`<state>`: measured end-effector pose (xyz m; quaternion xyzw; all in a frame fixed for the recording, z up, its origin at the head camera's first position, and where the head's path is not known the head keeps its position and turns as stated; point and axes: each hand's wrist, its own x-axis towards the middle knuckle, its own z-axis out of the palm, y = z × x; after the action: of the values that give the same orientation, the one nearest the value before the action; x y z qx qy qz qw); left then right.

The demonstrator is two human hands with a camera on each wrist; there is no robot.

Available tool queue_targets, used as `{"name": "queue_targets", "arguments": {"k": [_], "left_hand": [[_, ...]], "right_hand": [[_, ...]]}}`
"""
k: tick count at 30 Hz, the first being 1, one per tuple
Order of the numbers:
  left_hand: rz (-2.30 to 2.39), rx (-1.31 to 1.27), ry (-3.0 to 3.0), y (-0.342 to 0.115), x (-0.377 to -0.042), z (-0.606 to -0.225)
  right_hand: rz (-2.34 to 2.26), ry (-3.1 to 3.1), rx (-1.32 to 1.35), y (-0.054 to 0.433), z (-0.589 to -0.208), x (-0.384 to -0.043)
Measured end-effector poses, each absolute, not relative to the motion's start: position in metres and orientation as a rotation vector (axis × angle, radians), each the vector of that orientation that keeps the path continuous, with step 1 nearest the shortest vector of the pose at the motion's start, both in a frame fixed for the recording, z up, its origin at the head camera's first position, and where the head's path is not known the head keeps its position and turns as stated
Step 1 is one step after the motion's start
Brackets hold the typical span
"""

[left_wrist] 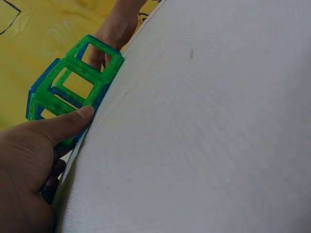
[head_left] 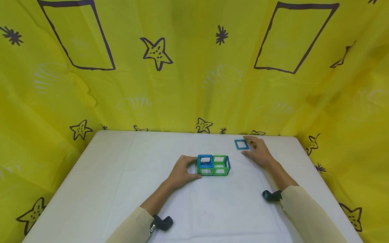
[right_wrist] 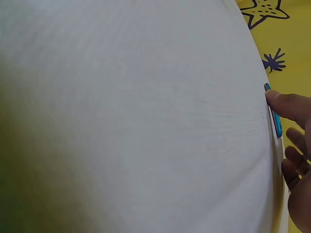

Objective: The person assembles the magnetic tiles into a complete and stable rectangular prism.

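A small box built of magnetic tile frames, green with blue pieces, lies on the white table. My left hand holds its left end, fingers at the far side and thumb at the near side. In the left wrist view the thumb presses on a green edge of the box. Farther back and to the right, a single blue square magnetic tile lies flat. My right hand is beside it, thumb and forefinger spread apart at its right side. The right wrist view shows the tile edge-on behind the thumb.
The white table ends at the back against a yellow curtain with starfish drawings, which also hangs at both sides. A dark wrist camera sits at the left sleeve, another dark camera at the right sleeve.
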<state>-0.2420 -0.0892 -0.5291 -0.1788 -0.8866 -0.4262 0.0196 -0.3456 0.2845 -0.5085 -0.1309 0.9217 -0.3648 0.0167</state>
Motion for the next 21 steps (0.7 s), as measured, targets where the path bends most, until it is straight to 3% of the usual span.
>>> {"name": "queue_targets", "arguments": {"k": [21], "left_hand": [[-1.31, -0.544, -2.745, -0.0905, -0.2409, -0.5294]], "right_hand": [[-1.049, 2.901, -0.445, 0.2807, -0.5114, -0.3418]]}}
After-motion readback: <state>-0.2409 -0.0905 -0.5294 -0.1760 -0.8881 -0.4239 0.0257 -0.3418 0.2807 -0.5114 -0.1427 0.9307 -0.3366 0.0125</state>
